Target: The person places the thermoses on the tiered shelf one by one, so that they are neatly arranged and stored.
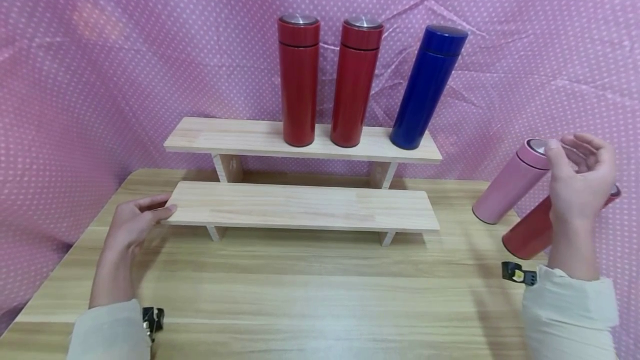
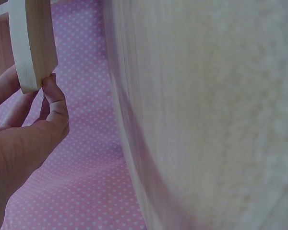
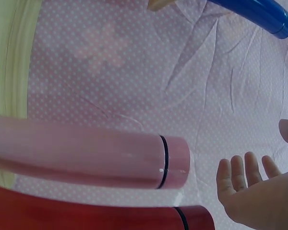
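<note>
My left hand (image 1: 132, 221) pinches the left end of the lower board of a two-step wooden shelf (image 1: 300, 204); in the left wrist view, thumb and fingers lie on either side of the board's end (image 2: 36, 52). On the upper board (image 1: 225, 136) stand two red thermos flasks (image 1: 299, 82) and a blue thermos flask (image 1: 427, 88). At the right, my right hand (image 1: 580, 176) is raised beside the top of a pink thermos flask (image 1: 512, 185), holding nothing. Its fingers are loosely bent and apart from the pink flask in the right wrist view (image 3: 77, 151).
Another red thermos flask (image 1: 532, 229) stands on the wooden table (image 1: 310, 299), partly hidden behind my right hand and wrist. Pink dotted cloth (image 1: 150, 43) hangs behind and at both sides of the table. Each wrist wears a small black camera (image 1: 517, 274).
</note>
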`<state>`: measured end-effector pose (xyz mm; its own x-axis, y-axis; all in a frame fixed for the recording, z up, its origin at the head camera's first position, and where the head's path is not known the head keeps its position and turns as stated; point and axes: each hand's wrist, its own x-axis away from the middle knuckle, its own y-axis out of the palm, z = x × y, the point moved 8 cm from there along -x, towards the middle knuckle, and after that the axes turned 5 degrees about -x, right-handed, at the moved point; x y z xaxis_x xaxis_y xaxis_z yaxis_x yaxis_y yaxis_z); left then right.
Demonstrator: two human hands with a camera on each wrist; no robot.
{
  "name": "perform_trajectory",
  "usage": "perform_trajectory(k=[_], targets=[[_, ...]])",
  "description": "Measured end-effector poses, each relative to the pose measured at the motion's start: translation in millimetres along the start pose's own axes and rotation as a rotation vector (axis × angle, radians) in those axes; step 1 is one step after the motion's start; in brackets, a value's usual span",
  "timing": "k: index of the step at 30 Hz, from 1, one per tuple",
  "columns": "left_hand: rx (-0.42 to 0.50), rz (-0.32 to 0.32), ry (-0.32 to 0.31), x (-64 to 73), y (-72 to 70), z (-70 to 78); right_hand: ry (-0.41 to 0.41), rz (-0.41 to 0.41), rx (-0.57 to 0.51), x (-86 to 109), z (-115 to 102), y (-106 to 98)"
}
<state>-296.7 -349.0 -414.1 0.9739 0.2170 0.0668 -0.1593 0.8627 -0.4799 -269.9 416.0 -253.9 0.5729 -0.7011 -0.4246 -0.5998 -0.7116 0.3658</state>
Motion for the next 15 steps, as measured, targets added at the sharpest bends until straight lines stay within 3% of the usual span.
perform_trajectory(k=[4, 10, 15], targets=[[0.009, 0.002, 0.004, -0.8, -0.6, -0.4, -0.032, 0.05, -0.039, -3.7, -10.3, -8.7], [0.005, 0.006, 0.002, -1.4, -1.4, -1.0, 0.054, 0.151, -0.087, -5.9, -15.5, -23.1], [-0.017, 0.006, -0.003, -2.0, -0.9, -1.5, 0.087, 0.233, -0.049, -6.7, -15.0, -37.9]])
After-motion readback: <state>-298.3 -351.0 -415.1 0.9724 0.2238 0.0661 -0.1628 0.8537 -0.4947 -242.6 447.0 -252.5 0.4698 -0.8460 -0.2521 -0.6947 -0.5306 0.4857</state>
